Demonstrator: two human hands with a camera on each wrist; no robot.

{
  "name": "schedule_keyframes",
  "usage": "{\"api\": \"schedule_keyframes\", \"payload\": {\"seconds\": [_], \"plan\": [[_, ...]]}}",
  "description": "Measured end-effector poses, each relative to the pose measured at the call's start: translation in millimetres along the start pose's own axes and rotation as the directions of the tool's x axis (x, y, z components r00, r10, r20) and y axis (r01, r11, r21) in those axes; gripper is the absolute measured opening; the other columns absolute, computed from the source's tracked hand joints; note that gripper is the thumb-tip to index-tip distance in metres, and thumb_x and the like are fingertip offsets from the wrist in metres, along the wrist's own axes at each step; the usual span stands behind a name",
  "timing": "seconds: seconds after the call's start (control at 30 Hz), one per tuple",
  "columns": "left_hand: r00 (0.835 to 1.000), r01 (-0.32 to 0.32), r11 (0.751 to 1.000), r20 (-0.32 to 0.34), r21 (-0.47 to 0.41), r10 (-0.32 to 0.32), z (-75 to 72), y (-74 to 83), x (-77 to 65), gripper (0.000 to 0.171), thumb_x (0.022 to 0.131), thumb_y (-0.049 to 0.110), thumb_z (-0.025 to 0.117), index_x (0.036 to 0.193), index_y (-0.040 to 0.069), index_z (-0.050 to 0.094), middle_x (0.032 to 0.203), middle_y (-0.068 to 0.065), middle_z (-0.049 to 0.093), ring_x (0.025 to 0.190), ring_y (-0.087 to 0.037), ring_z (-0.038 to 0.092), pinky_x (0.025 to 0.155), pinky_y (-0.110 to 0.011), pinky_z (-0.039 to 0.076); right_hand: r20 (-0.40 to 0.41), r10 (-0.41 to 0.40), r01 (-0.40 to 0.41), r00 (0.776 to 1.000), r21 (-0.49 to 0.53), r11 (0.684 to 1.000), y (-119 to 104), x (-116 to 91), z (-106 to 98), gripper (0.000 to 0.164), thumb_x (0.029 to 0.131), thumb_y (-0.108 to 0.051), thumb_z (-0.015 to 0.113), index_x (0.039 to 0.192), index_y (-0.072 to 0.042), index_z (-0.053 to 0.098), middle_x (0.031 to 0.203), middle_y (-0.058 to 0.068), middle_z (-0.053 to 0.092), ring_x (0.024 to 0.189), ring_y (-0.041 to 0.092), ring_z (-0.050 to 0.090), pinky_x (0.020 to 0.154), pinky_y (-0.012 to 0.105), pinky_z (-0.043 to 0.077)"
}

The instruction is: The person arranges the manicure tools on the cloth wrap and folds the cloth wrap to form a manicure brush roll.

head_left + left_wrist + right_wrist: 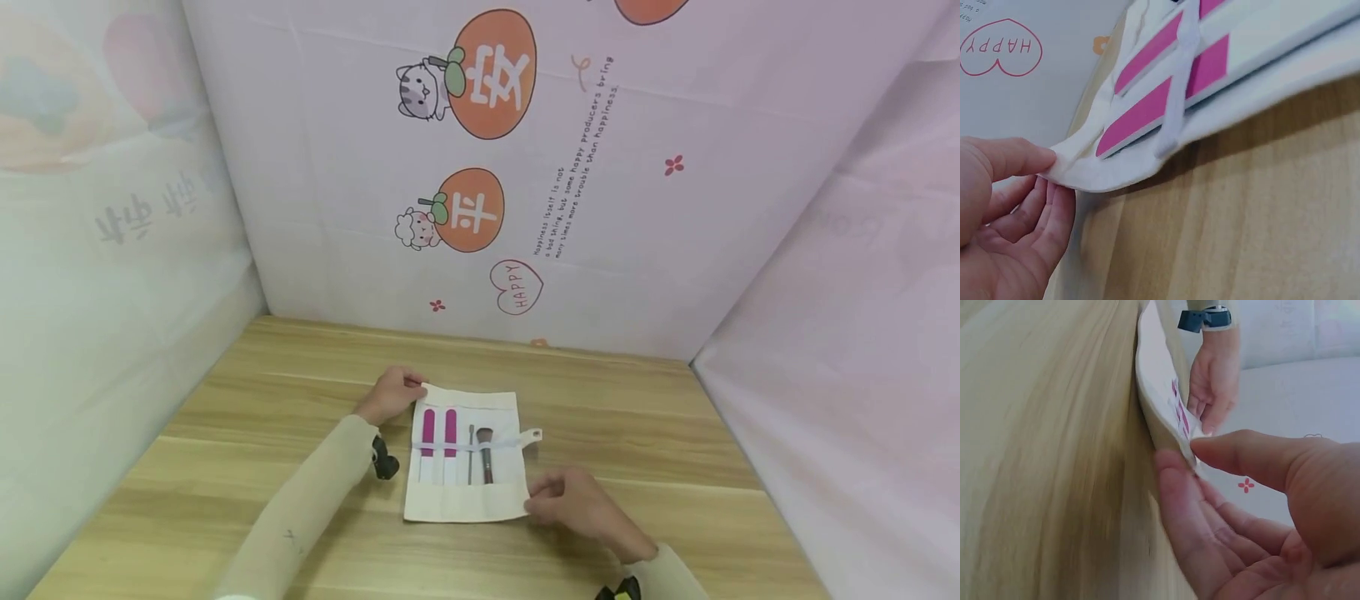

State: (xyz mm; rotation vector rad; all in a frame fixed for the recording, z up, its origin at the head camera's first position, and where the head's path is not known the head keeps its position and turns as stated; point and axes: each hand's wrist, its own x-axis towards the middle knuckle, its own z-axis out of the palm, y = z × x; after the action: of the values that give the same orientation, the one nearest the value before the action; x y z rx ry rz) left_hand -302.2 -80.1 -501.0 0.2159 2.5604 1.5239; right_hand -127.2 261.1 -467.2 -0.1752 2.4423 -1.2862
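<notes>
A white fabric roll-up pouch (467,502) lies unfolded, its corners pinched by both hands. My left hand (392,393) grips the far left corner between thumb and fingers; the left wrist view shows that corner lifted off the wood. At the near right corner, my right hand (573,503) pinches the edge with thumb and forefinger. Under the pouch's elastic band (1175,87) sit two pink-ended flat strips (1138,115), a thin metal rod (471,454) and a makeup brush (486,454). A snap tab (532,436) sticks out at the right side.
The pouch is over a wood-grain table (322,517). White printed cloth walls enclose it at the back (360,250), the left (112,333) and the right (847,375). Black wrist cameras (385,458) are strapped over pale sleeves (307,500).
</notes>
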Motion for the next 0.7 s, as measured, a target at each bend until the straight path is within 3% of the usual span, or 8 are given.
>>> {"api": "schedule_keyframes", "payload": {"seconds": [0.2,0.33,0.5,0.7], "plan": [[0.999,-0.036,0.999,0.011,-0.016,0.036,-12.8,5.6,-4.2,0.027,0.098,0.013,0.071,0.121,0.000,0.074,0.117,-0.017,0.074,0.109,-0.027,0.069,0.097,-0.039,0.059,0.027,0.038,-0.040,0.999,0.086,0.996,-7.6,3.8,-10.5,0.032,0.090,-0.025,0.081,0.113,-0.005,0.073,0.102,0.008,0.076,0.092,0.022,0.074,0.083,0.037,0.062],[0.998,-0.048,0.998,0.031,-0.041,0.049,-26.4,3.0,-12.2,0.027,0.097,0.014,0.072,0.121,0.001,0.075,0.119,-0.015,0.074,0.110,-0.025,0.069,0.097,-0.036,0.058,0.066,0.016,-0.026,0.998,0.147,0.989,-13.7,9.7,-23.4,0.034,0.091,-0.020,0.080,0.118,0.000,0.072,0.106,0.010,0.077,0.097,0.026,0.076,0.090,0.042,0.064],[0.997,-0.044,0.993,0.059,-0.113,0.051,-41.6,-1.2,-33.1,0.030,0.098,0.012,0.072,0.123,-0.003,0.072,0.124,-0.020,0.071,0.109,-0.025,0.069,0.096,-0.035,0.060,0.131,-0.044,0.017,0.990,0.197,0.980,-17.9,22.2,-46.1,0.034,0.093,-0.013,0.076,0.120,0.007,0.069,0.112,0.013,0.076,0.100,0.029,0.076,0.095,0.046,0.062],[0.992,0.006,0.964,0.127,-0.265,0.029,-61.0,-11.8,-64.0,0.037,0.099,0.008,0.071,0.130,-0.011,0.064,0.133,-0.027,0.066,0.106,-0.019,0.071,0.097,-0.032,0.061,0.200,-0.041,-0.010,0.979,0.249,0.969,-13.9,45.5,-68.6,0.033,0.097,-0.011,0.071,0.122,0.009,0.067,0.115,0.009,0.073,0.105,0.020,0.074,0.100,0.040,0.061]]}}
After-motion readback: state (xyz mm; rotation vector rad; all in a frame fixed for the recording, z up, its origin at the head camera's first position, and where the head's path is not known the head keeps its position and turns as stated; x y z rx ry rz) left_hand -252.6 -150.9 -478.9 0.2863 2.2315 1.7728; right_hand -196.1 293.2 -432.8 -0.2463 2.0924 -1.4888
